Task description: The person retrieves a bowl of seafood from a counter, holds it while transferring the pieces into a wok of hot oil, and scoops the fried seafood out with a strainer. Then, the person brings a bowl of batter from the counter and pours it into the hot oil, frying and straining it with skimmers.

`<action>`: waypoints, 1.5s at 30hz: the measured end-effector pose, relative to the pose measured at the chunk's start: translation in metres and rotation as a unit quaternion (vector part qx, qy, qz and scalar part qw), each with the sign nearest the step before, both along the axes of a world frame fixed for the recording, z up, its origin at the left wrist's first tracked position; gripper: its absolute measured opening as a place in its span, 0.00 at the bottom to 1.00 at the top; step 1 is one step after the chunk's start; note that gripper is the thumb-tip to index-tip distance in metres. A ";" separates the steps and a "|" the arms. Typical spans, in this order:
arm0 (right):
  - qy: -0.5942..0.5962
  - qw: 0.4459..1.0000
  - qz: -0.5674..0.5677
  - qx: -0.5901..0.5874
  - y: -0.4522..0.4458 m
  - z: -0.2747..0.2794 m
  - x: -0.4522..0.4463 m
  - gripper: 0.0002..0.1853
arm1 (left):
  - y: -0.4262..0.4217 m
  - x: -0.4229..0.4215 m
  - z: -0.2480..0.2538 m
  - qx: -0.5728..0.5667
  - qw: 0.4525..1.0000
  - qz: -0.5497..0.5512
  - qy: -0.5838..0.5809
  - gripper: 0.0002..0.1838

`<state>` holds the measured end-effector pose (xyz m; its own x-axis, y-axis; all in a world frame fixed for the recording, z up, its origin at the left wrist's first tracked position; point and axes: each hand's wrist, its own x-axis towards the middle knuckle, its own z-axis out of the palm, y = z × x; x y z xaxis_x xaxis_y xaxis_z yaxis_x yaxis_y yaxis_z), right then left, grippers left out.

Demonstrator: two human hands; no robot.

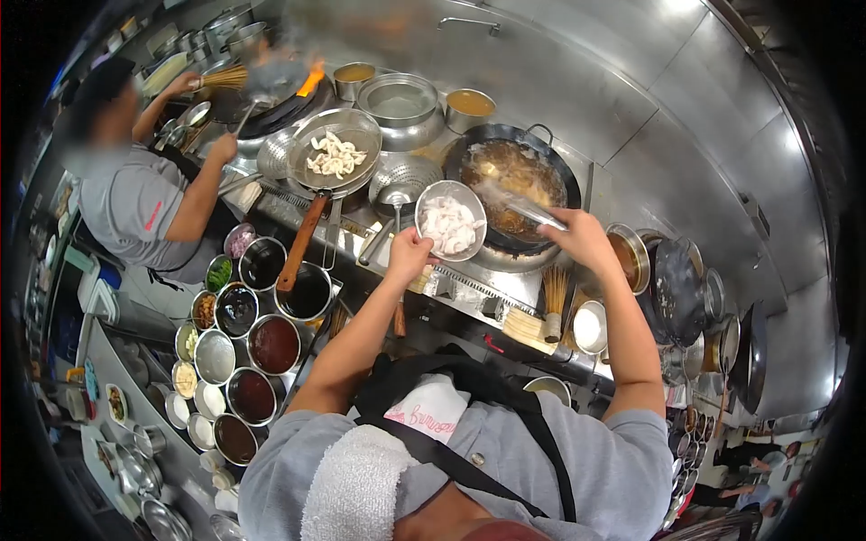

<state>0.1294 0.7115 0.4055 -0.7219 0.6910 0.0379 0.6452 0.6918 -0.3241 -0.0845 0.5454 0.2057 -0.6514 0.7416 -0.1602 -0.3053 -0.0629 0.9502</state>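
Note:
My left hand [411, 256] grips the rim of a metal bowl [480, 203], tilted beside the wok. Pale, coated raw pieces [448, 225] fill it. In my right hand [577, 238] are metal tongs [534, 212], their tips reaching over the wok [571, 203]. Bubbling brown oil [514, 171] fills the wok, with steam over it. What the tong tips hold, if anything, is blurred. Left of the bowl lies a perforated ladle [400, 187]. Farther left a wooden-handled strainer [361, 171] holds pale pieces [336, 156].
A co-worker [149, 203] at the left tends a flaming wok [287, 113] with a bamboo brush. Sauce pots [274, 343] and ingredient containers crowd the lower left. A bamboo brush [555, 298] and a folded cloth [532, 327] sit at the stove's front edge. Pots of liquid [471, 104] line the back.

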 end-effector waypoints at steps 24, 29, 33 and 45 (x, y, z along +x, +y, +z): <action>0.131 0.987 -0.002 -0.091 0.019 0.014 0.050 0.23 | 0.061 0.017 -0.004 0.054 0.994 -0.020 -0.089 0.03; 0.067 0.995 -0.020 -0.075 0.030 0.000 0.048 0.24 | 0.072 0.028 0.020 0.070 0.993 -0.020 -0.094 0.03; 0.092 0.994 -0.025 -0.056 0.037 0.005 0.053 0.22 | 0.077 0.031 0.005 0.049 0.996 0.010 -0.073 0.03; 0.120 0.992 -0.033 -0.024 0.140 -0.007 0.055 0.24 | 0.062 0.041 -0.001 0.004 0.999 0.013 -0.046 0.08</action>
<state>0.1848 0.8519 0.3984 -0.6497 0.7412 0.1689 0.5888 0.6312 -0.5049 -0.0431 0.6076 0.2047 -0.6531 0.7263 -0.2143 -0.3897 -0.0796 0.9175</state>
